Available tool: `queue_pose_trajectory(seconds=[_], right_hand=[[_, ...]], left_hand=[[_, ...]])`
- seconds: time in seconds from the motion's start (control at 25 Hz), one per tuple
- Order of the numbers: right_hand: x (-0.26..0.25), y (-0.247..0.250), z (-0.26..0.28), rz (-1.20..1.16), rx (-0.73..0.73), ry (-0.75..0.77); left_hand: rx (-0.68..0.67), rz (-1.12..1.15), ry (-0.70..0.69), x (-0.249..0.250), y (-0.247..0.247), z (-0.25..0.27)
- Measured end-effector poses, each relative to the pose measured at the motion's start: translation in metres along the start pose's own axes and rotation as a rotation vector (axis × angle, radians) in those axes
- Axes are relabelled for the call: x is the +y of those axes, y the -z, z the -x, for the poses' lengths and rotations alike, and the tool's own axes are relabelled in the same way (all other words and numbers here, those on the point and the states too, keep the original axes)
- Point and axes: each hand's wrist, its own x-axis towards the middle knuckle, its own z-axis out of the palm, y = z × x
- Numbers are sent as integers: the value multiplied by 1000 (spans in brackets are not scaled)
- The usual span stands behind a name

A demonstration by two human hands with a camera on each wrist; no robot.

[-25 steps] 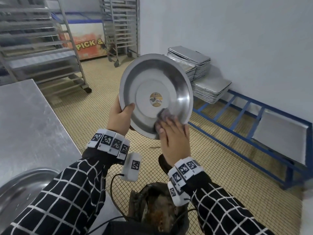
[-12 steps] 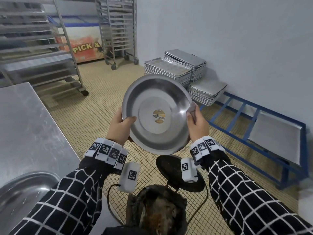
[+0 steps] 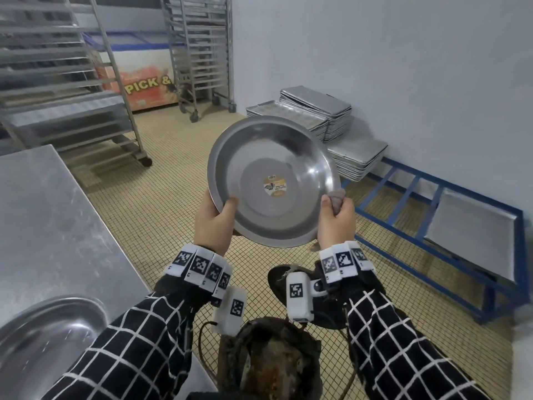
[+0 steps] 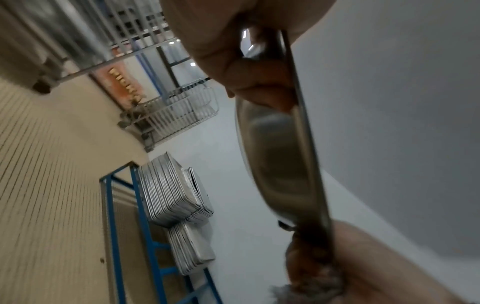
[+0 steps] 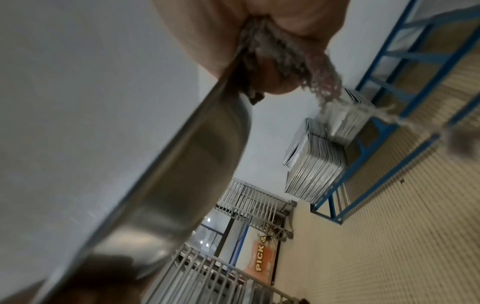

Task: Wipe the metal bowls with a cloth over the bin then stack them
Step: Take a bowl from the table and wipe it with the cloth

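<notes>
Holding the metal bowl (image 3: 272,180) up on edge with its inside toward the person, the left hand (image 3: 215,223) clamps the lower left rim, thumb inside and fingers behind, while the right hand (image 3: 336,219) pinches the grey cloth (image 3: 336,197) folded over the right rim. The bowl hangs in the air above the open bin (image 3: 269,362), which stands on the floor just off the counter's right edge with its black lid (image 3: 278,280) flipped back. The step in hand looks like wiping the rim, and to do it well I would keep the cloth wrapped over both faces of the edge and let the left hand turn the bowl a little at a time, so the cloth travels the whole circle. The bowl should come lower and stay over the bin's mouth, so whatever falls lands inside. A round label (image 3: 275,186) sits at the centre of the bowl's floor; the cloth may catch on it. Thin polished steel can slip in a two-finger hold, so the left grip should stay firm. A second bowl (image 3: 43,339) lies at the near left corner of the steel counter (image 3: 52,226), probably the place for stacking. Around are a tiled floor (image 3: 173,203), wheeled tray racks (image 3: 199,53), stacks of baking trays (image 3: 314,116) on a blue frame (image 3: 427,238), and a grey wall (image 3: 403,67).
</notes>
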Motion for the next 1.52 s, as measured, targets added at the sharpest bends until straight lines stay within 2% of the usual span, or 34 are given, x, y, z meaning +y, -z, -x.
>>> queue_pose_trajectory(seconds=[0.08, 0.2, 0.24, 0.32, 0.44, 0.52, 0.6, 0.64, 0.72, 0.84, 0.92, 1.08, 1.2, 1.28, 1.36, 1.52], right_hand=[[-6, 15, -10, 65, -71, 58], [-16, 32, -18, 151, -204, 130], [-17, 33, -17, 146, -219, 132], [-15, 31, -8, 102, -190, 107], [-9, 17, 14, 6, -75, 34], [-5, 6, 22, -70, -8, -29], [-5, -1, 24, -123, 20, -91], [-5, 0, 23, -133, 29, -112], [-4, 5, 20, -126, 42, -127], [-6, 23, 11, -95, 14, -97], [-8, 36, 2, -21, -71, -38], [-14, 50, -9, 66, -259, 45], [-19, 42, 2, 21, -215, 50], [-21, 31, 14, 1, -133, 46], [-21, 19, 24, -66, -73, 9], [-16, -2, 41, -176, -55, -80]], left_hand=[[-96, -14, 8, -2, 12, -3], [-169, 81, 200, -6, 25, -10], [-155, 98, 261, -7, 26, -12], [-42, 156, 298, -5, 22, -11], [21, 197, 226, -1, 10, -2], [-70, 150, 231, -4, -2, 3], [-280, -12, 252, -10, -14, 10], [-383, -115, 238, -13, -18, 12], [-469, -212, 172, -17, -19, 13], [-422, -72, 127, -15, -11, 9], [-351, 78, 197, -5, 2, 1], [-383, 220, 312, 4, 27, -8], [-181, 228, 324, -6, 27, -10], [-107, 200, 299, -7, 20, -7], [-151, 124, 309, -6, 10, 2], [-409, -54, 322, -13, -5, 18]])
